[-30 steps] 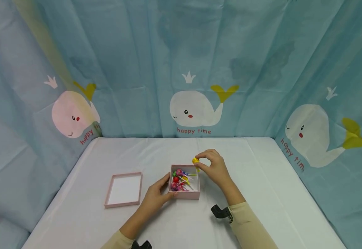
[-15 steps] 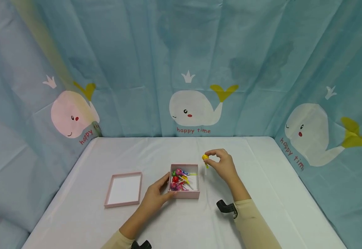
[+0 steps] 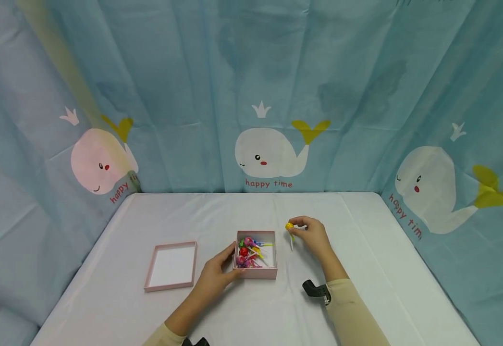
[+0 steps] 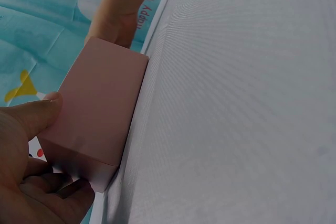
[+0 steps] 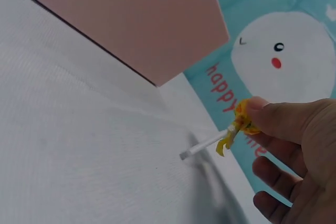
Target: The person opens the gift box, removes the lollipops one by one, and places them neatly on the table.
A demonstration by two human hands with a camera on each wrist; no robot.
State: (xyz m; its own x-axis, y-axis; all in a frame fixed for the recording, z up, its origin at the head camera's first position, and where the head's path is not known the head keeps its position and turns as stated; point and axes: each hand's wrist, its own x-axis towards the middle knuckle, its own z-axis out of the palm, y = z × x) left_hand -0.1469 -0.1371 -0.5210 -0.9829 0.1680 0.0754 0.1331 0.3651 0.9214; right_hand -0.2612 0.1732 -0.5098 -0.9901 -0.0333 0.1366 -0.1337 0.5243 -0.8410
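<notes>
My right hand (image 3: 313,236) pinches a yellow-wrapped lollipop (image 3: 289,226) by its candy end, to the right of the open pink box (image 3: 261,274). In the right wrist view the white stick (image 5: 202,146) points down toward the tablecloth, over a shadow. Gripping the box at its near left corner, my left hand (image 3: 214,275) has its thumb on the front wall and its other fingers against the left side. Several lollipops (image 3: 248,242) in red, pink, green, blue and yellow wrappers lie mostly in the left part of the box, sticks toward the right.
Left of the box lies its pink lid (image 3: 171,289), inside facing up. A white cloth (image 3: 372,269) covers the table. Blue curtains (image 3: 190,72) with whale prints enclose the back and both sides.
From the box's far right corner, my right hand has carried the yellow lollipop to the right, then slightly down toward the table. My left hand and the box have stayed in place.
</notes>
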